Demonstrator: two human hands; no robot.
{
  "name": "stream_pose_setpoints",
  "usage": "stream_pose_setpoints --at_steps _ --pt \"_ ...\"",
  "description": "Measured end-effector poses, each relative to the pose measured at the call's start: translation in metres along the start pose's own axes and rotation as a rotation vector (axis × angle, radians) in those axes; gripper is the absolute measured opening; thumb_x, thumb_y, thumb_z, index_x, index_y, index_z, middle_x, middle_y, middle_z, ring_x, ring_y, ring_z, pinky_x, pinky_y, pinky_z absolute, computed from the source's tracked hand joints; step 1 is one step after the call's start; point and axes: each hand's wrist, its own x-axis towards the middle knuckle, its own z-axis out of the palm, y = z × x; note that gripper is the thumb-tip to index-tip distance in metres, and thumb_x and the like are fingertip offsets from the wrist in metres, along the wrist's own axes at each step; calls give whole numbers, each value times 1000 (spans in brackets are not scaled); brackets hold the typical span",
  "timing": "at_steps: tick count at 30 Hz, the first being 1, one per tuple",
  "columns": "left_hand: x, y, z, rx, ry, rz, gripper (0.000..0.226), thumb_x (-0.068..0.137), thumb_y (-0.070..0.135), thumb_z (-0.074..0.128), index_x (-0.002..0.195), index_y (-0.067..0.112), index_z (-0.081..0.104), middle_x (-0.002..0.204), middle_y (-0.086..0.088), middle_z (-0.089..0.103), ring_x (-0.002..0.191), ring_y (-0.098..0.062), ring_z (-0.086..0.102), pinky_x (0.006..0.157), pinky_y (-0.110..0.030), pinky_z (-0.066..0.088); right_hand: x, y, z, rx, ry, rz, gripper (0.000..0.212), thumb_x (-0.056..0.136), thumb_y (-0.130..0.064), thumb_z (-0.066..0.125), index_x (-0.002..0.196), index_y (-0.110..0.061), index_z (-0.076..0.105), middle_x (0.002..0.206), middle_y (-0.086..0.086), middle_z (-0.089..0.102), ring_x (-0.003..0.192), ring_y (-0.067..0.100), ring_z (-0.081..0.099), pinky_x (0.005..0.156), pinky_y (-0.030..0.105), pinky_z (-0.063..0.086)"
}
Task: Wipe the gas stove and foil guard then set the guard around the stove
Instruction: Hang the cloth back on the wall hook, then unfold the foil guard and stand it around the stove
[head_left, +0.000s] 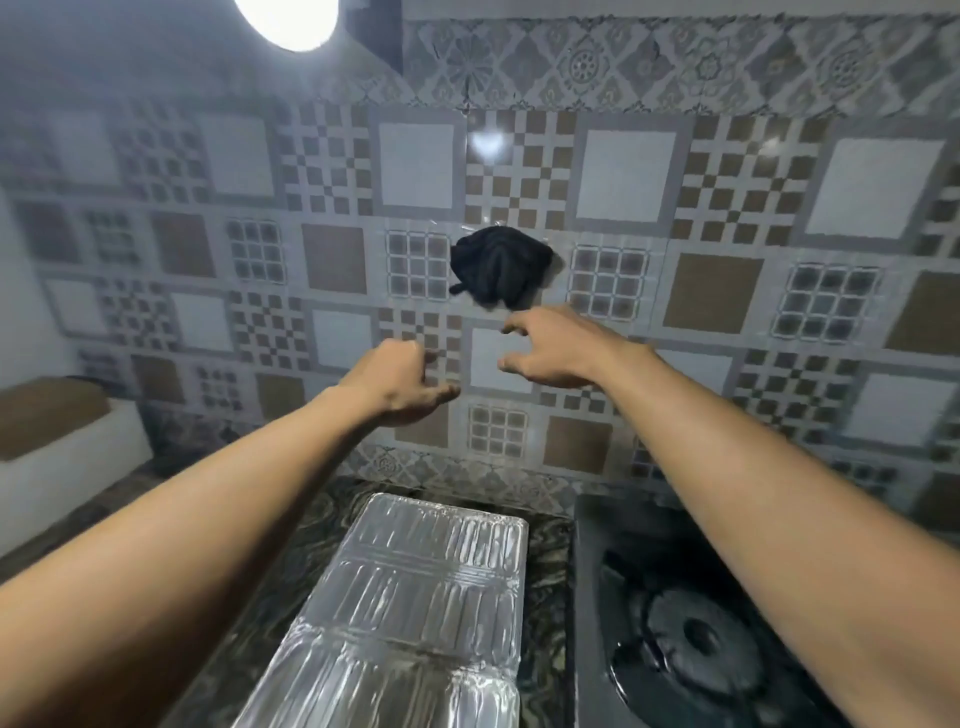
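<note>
A bunched black cloth (500, 270) hangs on the tiled wall at the middle of the view. My right hand (550, 345) is raised just below it, fingers spread and holding nothing, its fingertips a little short of the cloth. To the left and lower, my left hand (400, 382) has its fingers curled in with the thumb out, and nothing shows in it. The folded silver foil guard (410, 597) lies flat on the dark marbled counter below. The black gas stove (670, 623), its burner showing, sits at the lower right, partly hidden by my right forearm.
The patterned tile wall (675, 218) runs across the back. A white ledge with a brown top (57, 431) stands at the left. A bright round lamp (291, 21) glares at the top. The dark marbled counter (545, 561) shows between guard and stove.
</note>
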Motion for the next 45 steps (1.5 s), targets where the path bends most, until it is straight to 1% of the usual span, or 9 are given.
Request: stream_pose_setpoints --at_steps 11,15,23,26,30,33,37,41,45 --pt "-114 -11 5 72 -28 -347 79 80 66 64 127 3 62 128 -19 66 118 -37 61 98 -42 49 -30 -42 48 15 -184 -366 67 89 -43 67 143 -9 46 146 10 51 131 26 50 108 36 39" --pt "-164 -15 30 86 -68 -499 70 80 66 63 111 4 70 114 -18 72 108 -37 66 93 -42 51 -35 -54 89 31 -306 -491 68 91 -41 67 145 -7 43 147 12 49 132 27 49 109 36 37" --pt "-251 -34 108 18 -202 -819 72 81 61 66 126 5 62 125 -18 67 117 -37 61 96 -40 50 -13 -85 200 -55 -498 -670 69 85 -43 71 141 -12 48 141 10 57 128 30 53 106 39 42" --pt "-272 -47 138 10 -243 -909 69 79 61 69 119 5 62 120 -18 68 112 -36 62 91 -43 52 -2 -99 248 -102 -545 -709 71 79 -41 75 139 -12 50 136 12 60 125 31 56 101 37 46" --pt "-288 -66 178 -19 -309 -1020 76 81 57 71 130 3 53 130 -20 60 120 -37 56 94 -41 48 13 -115 308 -134 -633 -727 76 79 -31 78 145 -15 44 144 14 53 129 32 52 100 33 43" --pt "-296 -78 196 5 -308 -1057 82 80 58 71 140 7 47 139 -18 52 126 -36 51 102 -44 46 23 -124 342 -122 -648 -766 72 82 -24 75 146 -17 42 144 16 53 127 34 53 102 37 45" --pt "-304 -92 214 22 -360 -1118 87 77 56 73 146 13 42 146 -17 45 129 -38 48 104 -49 45 34 -137 372 -111 -707 -808 89 85 -18 73 155 -33 21 157 17 31 122 33 53 87 37 53" --pt "-308 -98 224 63 -382 -1146 91 70 60 78 143 18 44 139 -17 51 125 -41 50 100 -51 47 40 -145 393 -207 -735 -818 99 85 -11 70 154 -47 9 165 16 3 142 43 30 101 42 49" --pt "-303 -104 222 -14 -274 -1224 80 71 42 82 142 23 50 136 -16 52 127 -38 45 102 -49 44 37 -154 396 -211 -744 -829 100 84 4 56 153 -50 8 166 9 -6 150 39 8 99 43 51"
